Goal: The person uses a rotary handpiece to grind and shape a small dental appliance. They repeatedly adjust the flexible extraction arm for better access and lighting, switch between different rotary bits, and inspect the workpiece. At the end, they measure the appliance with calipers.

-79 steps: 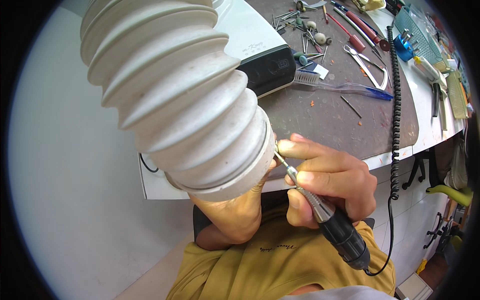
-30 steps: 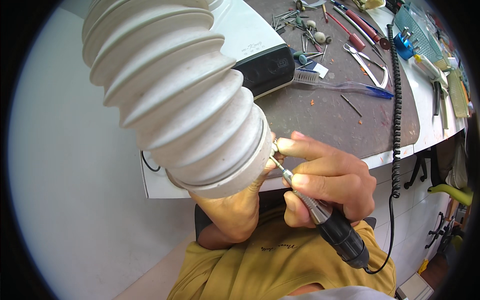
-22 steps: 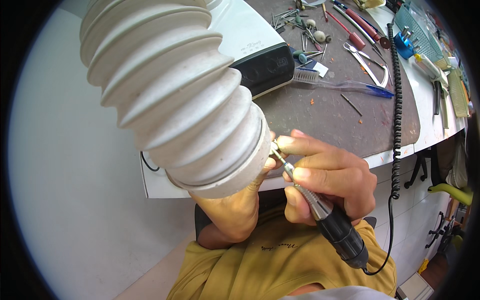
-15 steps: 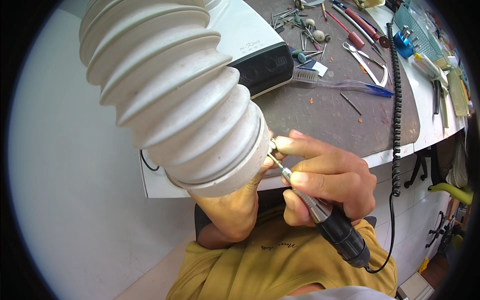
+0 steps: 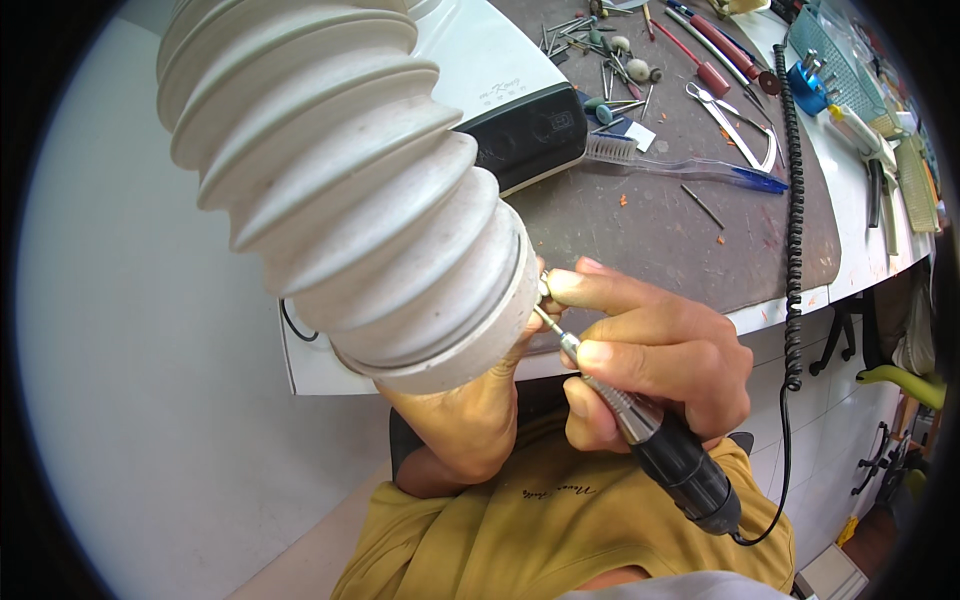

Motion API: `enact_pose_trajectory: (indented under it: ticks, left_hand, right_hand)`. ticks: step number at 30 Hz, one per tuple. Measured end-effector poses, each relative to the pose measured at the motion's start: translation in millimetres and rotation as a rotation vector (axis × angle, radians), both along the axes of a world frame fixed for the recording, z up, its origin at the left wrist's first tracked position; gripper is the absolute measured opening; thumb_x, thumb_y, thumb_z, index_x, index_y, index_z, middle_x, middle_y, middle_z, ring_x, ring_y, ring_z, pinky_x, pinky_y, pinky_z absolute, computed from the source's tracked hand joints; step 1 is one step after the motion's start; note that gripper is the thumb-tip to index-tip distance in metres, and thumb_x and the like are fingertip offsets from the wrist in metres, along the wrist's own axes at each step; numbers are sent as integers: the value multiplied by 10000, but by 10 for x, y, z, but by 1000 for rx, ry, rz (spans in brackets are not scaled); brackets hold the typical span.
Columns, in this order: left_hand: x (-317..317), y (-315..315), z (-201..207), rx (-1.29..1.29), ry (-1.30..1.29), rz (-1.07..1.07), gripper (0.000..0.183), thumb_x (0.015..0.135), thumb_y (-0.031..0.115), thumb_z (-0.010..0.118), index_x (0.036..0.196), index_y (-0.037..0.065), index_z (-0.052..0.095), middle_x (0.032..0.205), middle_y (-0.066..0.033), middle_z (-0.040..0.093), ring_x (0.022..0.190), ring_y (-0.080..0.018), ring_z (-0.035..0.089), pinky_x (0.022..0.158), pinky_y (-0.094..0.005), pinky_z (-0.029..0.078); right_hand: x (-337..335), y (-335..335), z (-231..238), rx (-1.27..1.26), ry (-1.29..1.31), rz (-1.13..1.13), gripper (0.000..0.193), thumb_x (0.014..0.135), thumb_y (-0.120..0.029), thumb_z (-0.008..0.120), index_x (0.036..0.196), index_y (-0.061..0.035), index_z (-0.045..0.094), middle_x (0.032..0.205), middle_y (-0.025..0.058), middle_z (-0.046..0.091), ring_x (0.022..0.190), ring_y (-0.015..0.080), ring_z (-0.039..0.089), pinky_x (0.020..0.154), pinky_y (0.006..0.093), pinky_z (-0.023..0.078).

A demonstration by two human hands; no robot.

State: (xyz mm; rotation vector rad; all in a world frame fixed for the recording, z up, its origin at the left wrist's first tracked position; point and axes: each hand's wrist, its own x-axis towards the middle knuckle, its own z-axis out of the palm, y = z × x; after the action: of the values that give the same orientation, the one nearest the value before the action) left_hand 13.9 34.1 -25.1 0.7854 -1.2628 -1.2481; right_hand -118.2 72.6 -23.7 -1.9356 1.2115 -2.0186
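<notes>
Grinding step in hand — right hand (image 5: 650, 350) clenches rotary handpiece (image 5: 640, 430), left hand (image 5: 470, 420) pinches a small hidden piece at suction hose (image 5: 350, 190) — next calls for steady bur contact.

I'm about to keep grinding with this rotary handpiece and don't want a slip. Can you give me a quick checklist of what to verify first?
1. Right hand grips the rotary handpiece pen-style: ok.
2. Left hand supports the small workpiece at the bur tip: cannot tell, the extraction hose hides it.
3. Hose mouth sits close to the bur tip: ok.
4. Coiled cord hangs free of the hands: ok.
5. Loose burs and brush lie on the mat, apart from the hands: ok.
</notes>
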Motion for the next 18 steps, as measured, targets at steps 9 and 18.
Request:
enact_pose_trajectory:
  ticks: [9,18]
  left_hand:
    - [-12,0,3,-34,8,-2,250,904,167,720,1020,-33,627,1053,-203,677,830,-179,663,711,-290,562]
    - [-7,5,82,108,149,-69,254,930,157,683,1093,-20,601,1082,-202,675,825,-165,642,706,-288,537]
  right_hand:
    - [25,-11,1,-17,-21,-16,226,783,-57,778,945,13,637,770,139,681,899,356,726,821,461,600]
    - [23,5,43,14,4,15,242,769,-67,790,947,0,640,749,119,670,918,358,724,818,469,602]
